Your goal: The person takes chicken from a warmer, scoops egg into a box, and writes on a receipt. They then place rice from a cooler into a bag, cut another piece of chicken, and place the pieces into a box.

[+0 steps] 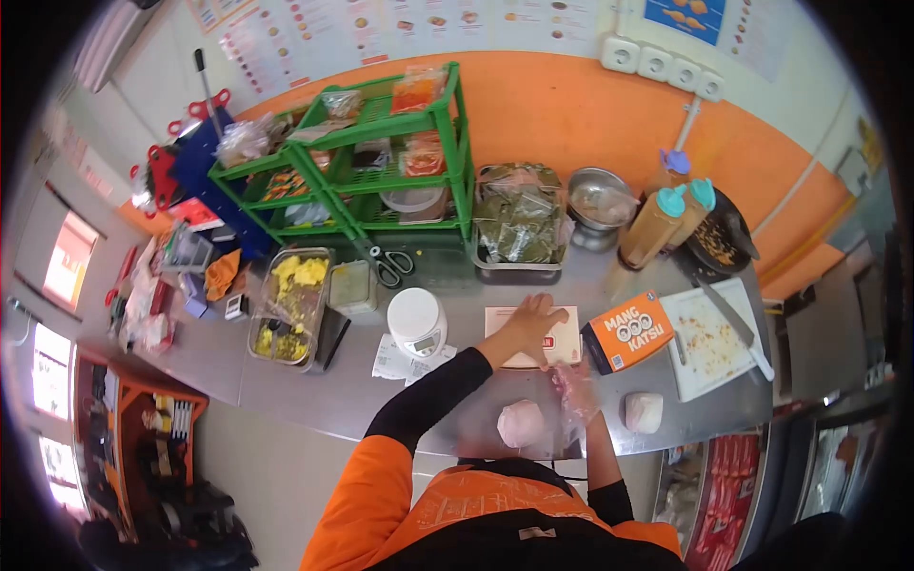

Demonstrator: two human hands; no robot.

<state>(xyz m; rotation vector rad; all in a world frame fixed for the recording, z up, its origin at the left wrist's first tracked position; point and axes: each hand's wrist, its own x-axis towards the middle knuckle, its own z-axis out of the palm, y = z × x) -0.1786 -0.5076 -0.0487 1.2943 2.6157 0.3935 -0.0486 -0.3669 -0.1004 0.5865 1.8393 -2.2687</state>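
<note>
My left hand, bare, lies with its fingers spread over a flat cream-coloured box with a red printed label. Just to the right and nearer my body, my right hand wears a clear plastic glove. It is close to the box's lower right corner, and its fingers are smeared by motion. A pale rounded bundle in white wrapping sits on the counter left of my right hand. Another white wrapped bundle is to the right. Behind it stands an orange box printed MANG KATSU.
On the steel counter are a white kitchen scale, scissors, a tray of yellow food, a tray of leaf-wrapped food, sauce bottles, and a knife on a cutting board. Green racks stand behind.
</note>
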